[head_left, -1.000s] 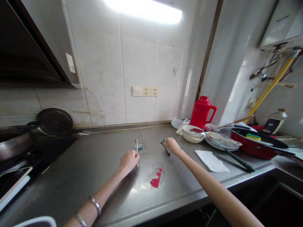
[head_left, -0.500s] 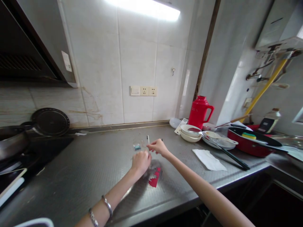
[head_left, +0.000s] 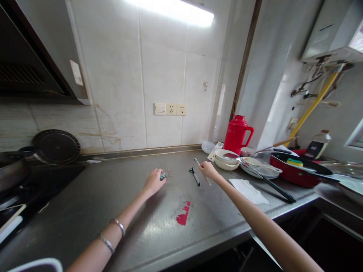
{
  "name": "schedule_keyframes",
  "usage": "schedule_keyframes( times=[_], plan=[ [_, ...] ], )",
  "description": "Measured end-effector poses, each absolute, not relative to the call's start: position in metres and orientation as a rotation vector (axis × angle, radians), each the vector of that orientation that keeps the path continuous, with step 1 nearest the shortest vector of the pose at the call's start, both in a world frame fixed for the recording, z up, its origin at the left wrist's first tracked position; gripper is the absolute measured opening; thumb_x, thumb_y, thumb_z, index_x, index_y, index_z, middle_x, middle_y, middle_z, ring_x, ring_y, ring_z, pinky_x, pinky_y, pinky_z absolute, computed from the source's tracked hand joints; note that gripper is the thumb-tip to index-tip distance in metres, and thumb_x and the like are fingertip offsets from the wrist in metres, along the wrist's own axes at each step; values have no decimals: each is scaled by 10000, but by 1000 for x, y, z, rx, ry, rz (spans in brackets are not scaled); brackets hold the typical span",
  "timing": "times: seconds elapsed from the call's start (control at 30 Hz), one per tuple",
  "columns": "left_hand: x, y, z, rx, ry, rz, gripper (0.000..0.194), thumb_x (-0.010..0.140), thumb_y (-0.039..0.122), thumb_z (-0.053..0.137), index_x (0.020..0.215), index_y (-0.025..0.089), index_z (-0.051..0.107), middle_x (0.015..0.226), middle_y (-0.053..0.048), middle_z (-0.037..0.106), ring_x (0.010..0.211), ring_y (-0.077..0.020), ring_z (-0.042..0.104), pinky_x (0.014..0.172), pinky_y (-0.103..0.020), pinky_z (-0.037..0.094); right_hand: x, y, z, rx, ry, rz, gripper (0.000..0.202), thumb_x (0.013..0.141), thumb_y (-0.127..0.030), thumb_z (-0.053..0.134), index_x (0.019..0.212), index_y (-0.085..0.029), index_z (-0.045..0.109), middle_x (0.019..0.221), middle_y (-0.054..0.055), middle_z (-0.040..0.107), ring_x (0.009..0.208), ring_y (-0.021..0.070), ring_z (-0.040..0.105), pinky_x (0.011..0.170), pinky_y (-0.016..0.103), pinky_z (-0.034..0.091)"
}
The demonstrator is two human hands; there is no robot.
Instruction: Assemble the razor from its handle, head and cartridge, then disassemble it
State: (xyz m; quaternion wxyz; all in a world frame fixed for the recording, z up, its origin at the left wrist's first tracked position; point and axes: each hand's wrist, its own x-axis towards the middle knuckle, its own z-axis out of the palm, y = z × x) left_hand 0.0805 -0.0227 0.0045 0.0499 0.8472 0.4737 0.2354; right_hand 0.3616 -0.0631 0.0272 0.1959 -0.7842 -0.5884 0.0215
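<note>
My left hand is closed around a small greenish clear item on the metal counter; the fingers partly cover it. Further right, my right hand pinches a thin white stick, whose lower end shows below the fingers. Between the hands lies a dark razor-like tool with a grey handle, touched by neither. Nearer the front edge, a torn red piece lies flat on the counter.
At right stand a red thermos, stacked bowls, a white paper sheet, a black-handled utensil and a red pan with a sponge. A pot and round black lid are at left.
My hands have parted: the left moved left onto the small greenish item, the right moved right with the white stick. The razor-like tool now shows fully between them.
</note>
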Motion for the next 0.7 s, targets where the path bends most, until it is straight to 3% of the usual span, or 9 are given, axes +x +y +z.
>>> schedule_keyframes(
  times=[0.27,0.7],
  plan=[
    [76,6,-16,2553,1421,496,565,706,282,563,1232,118,441,1231,-130,531,1136,-233,480,946,-287,349,369,-59,-2,-2375,-1749,44,254,813,-159,448,871,-62,676,910,222,662,849,249,648,652,246,437],
    [76,19,-28,2475,1388,550,519,724,179,521,1233,131,429,1211,-109,556,1113,-194,511,948,-266,356,359,-61,-5,-2413,-1867,13,272,842,-137,421,926,-66,669,937,215,660,892,239,640,703,249,453]
  ],
)
